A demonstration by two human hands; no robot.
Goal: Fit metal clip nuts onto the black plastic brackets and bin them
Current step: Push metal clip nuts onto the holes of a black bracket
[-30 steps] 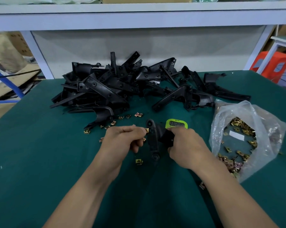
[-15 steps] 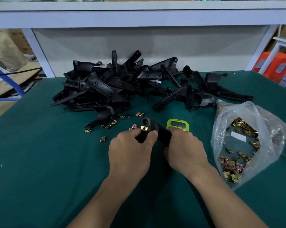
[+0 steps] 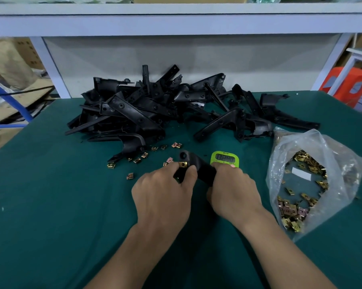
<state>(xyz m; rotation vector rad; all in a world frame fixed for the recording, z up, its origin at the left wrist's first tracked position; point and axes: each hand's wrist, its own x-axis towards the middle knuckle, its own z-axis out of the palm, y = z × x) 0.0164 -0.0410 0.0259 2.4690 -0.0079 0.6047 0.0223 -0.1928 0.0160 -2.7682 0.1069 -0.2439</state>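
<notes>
**Clip nut being seated on bracket; binning not yet begun**

Both hands hold one black bracket just above the green desk, near the green timer. The left hand has its fingers closed around the bracket's end, where a brass clip nut sits on the edge. The right hand grips the other end. Judgement: fitting step in hand. Next move calls for confirming the nut is fully seated, then binning; no bin is visible. Unfitted brackets lie heaped behind; spare nuts fill the plastic bag.
</notes>
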